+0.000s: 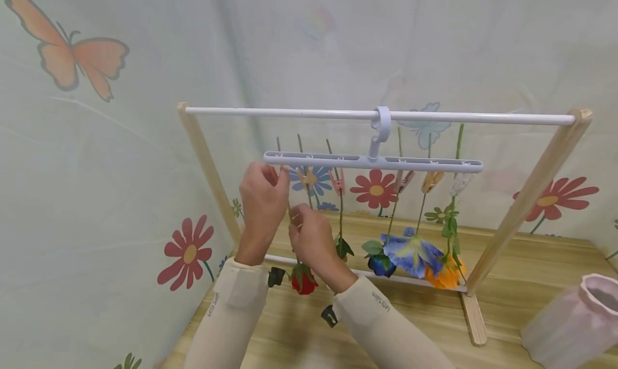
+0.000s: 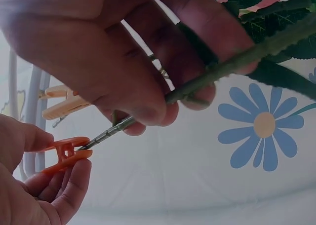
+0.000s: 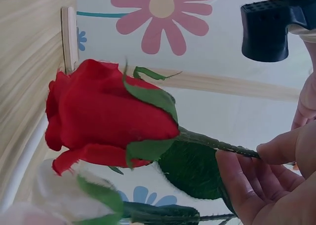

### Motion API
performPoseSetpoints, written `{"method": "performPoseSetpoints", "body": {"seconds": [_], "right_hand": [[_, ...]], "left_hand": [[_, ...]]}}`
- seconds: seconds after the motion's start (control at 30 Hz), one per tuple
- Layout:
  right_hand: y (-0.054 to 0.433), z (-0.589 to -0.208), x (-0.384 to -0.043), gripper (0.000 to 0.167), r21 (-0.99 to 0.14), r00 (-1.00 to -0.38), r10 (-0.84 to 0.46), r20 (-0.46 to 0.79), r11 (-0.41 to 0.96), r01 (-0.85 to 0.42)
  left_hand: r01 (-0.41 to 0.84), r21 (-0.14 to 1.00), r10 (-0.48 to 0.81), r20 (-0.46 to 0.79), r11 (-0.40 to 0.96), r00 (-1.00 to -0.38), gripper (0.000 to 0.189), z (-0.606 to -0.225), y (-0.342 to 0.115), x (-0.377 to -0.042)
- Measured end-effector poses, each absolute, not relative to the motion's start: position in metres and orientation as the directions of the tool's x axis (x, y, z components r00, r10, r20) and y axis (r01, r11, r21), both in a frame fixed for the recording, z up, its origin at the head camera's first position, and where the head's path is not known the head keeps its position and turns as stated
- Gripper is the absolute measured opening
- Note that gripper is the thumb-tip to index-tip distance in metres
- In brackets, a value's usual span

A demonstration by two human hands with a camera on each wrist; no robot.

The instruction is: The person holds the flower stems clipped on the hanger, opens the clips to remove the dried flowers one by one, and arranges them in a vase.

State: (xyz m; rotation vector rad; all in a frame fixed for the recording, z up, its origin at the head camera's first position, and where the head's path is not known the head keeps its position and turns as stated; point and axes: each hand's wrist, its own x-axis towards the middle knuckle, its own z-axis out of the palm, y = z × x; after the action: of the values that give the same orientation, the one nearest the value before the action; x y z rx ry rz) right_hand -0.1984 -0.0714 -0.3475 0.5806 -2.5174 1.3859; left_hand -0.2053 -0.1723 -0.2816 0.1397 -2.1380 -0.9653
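Note:
At the left end of a pale blue clip hanger (image 1: 328, 160), my left hand (image 1: 263, 200) pinches an orange clothespin (image 2: 66, 153) between thumb and fingers. The stem tip of a red rose (image 3: 111, 114) reaches the clothespin; I cannot tell whether it is clamped. Lower down, my right hand (image 1: 314, 237) pinches that green stem (image 3: 217, 143) between thumb and fingers. The rose hangs head down below the right hand. In the left wrist view the right hand (image 2: 148, 52) fills the upper part, with the stem running across its fingers.
The hanger hooks over the white rail of a wooden rack (image 1: 526, 197). Other clothespins hold upside-down flowers, including a blue-violet flower (image 1: 412, 253) and an orange flower (image 1: 446, 272). A pink vase (image 1: 569, 323) stands at right on the wooden table. A printed curtain hangs behind.

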Motion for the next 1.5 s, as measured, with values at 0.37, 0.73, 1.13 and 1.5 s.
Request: {"method": "performPoseSetpoints", "body": {"seconds": [0.37, 0.73, 1.13, 1.5], "right_hand": [[-0.065, -0.359, -0.189, 0.022, -0.729, -0.872, -0.279, 0.401, 0.48, -0.489], [-0.053, -0.367, -0.175, 0.023, -0.757, -0.893, -0.28, 0.352, 0.476, -0.448], [-0.031, -0.368, -0.162, 0.021, -0.768, -0.893, -0.259, 0.368, 0.457, -0.449], [-0.009, -0.371, -0.157, 0.02, -0.733, -0.887, -0.27, 0.374, 0.499, -0.462]], "left_hand": [[0.204, 0.685, -0.384, 0.601, 0.699, -0.701, 0.028, -0.279, -0.175, -0.204], [0.187, 0.679, -0.388, 0.598, 0.71, -0.702, 0.031, -0.282, -0.177, -0.204], [0.179, 0.682, -0.377, 0.581, 0.709, -0.721, 0.043, -0.284, -0.179, -0.198], [0.505, -0.124, 0.347, 0.859, 0.854, -0.377, 0.007, -0.302, -0.174, -0.16]]}}
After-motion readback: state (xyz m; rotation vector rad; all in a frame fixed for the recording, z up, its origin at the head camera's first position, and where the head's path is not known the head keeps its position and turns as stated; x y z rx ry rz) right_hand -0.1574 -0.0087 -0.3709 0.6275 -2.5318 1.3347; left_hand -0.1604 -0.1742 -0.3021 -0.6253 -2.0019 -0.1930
